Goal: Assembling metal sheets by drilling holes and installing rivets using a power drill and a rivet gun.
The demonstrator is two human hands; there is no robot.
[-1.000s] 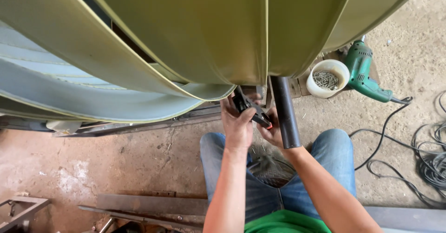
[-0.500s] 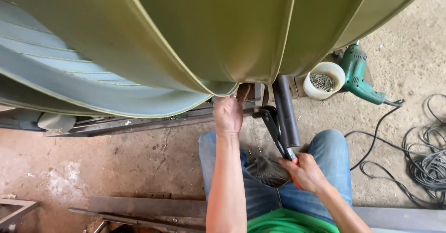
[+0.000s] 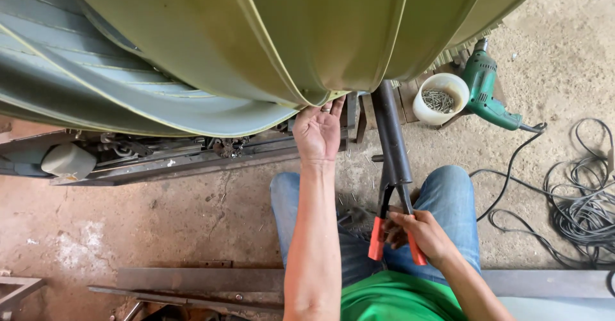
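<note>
Head view:

- Left hand (image 3: 318,132): raised, fingers spread loose, fingertips touching the lower edge of the olive-green sheet-metal panels (image 3: 307,32); nothing clasped.
- Right hand (image 3: 419,234): closed around one orange-sleeved handle of the hand riveter (image 3: 392,222); second handle splayed out to the left, free of the hand.
- Hand riveter: low over the lap, nose pointing up along the dark steel tube (image 3: 391,135); whether nose and tube touch, cannot tell.
- Olive-green sheet-metal panels: curved, overlapping, with raised pale seams; filling the upper frame; lowest lip just above the left hand.
- Grey-blue ribbed panel (image 3: 96,84): at left, tucked beneath the green ones, sweeping down to the same lip.
- Dark steel tube: slanting from under the panel lip down toward the right knee, between the two hands.
- Steel frame rails (image 3: 179,161): beneath the panels, left of the left hand; narrow gap between rails and panel edge.
- White tub of rivets (image 3: 439,98): right of the tube, just beside the green electric drill (image 3: 490,93).
- Black cables (image 3: 576,199): coiled far right on the concrete floor (image 3: 160,218).
- Bare floor open at left; lap in blue jeans (image 3: 448,199) crowded by tool and tube.
- Flat steel bars (image 3: 192,282): along the lower edge.
</note>
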